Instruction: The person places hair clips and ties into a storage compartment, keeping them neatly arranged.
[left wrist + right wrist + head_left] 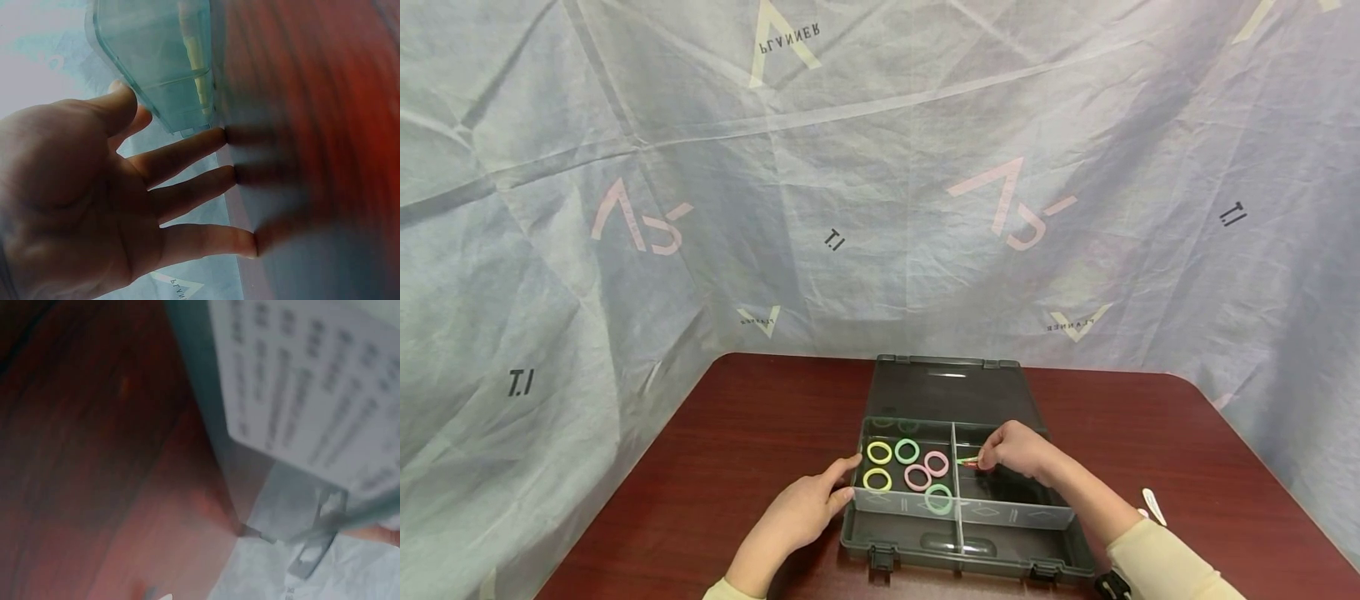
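Note:
A clear dark-grey divided box [966, 567] lies open on the table. My left hand [801, 508] rests at its left side, thumb and index finger at the wall. In the left wrist view, that hand's other fingers [194, 240] are extended, their tips at the tabletop. Over the rear right compartment, my right hand [1018, 450] points down, its fingertips pinching a slim red piece [970, 464] beside a green one [964, 459]. Several yellow, green and pink hair ties, among them a pink one [917, 477], lie in the rear left compartment.
The box's lid [951, 392] is folded back behind it. Small white pieces [1153, 507] lie on the table beside my right forearm. A printed white label [300, 381] shows on the box in the right wrist view. Grey fabric [880, 192] hangs behind the table.

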The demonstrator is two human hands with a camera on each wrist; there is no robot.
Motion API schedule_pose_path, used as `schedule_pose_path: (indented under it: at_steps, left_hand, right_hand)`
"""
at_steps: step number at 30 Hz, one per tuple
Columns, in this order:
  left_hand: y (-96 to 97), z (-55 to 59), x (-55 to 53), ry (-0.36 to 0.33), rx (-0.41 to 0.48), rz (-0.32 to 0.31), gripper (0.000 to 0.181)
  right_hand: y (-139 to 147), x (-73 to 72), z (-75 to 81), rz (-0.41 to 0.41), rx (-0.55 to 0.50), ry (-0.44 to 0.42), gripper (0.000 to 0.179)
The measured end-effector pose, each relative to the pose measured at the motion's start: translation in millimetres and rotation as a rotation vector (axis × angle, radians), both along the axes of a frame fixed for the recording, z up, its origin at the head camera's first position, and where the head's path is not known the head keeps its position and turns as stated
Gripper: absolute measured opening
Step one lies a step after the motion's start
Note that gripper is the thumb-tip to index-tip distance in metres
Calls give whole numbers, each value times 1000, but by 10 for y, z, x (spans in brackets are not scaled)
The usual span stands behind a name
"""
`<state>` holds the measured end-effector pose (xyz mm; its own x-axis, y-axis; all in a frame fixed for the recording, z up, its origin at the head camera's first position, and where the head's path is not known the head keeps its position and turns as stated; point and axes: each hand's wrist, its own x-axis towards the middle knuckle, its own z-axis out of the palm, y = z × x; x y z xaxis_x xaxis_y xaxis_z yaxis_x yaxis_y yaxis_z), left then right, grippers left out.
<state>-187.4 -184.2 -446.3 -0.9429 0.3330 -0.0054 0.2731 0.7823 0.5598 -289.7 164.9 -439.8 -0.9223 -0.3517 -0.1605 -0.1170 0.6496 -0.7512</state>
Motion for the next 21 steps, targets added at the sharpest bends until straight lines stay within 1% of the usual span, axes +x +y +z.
schedule_pose_path:
  at_steps: [3, 9, 14, 21]
  left_hand:
    - [-5, -4, -3, 5, 1, -4, 50]
    - [-8, -15, -8, -13, 18, -7, 51]
    - [-6, -9, -7, -9, 27, -10, 51]
    - [-3, -3, -2, -3, 24, -4, 51]
  right_hand:
    - [-43, -5, -47, -9, 7, 18, 6]
    - [-92, 4, -98, -28, 13, 32, 7]
    - [-110, 15, -141, -36, 17, 46, 13]
    - [-115, 21, -145, -5, 23, 62, 9]
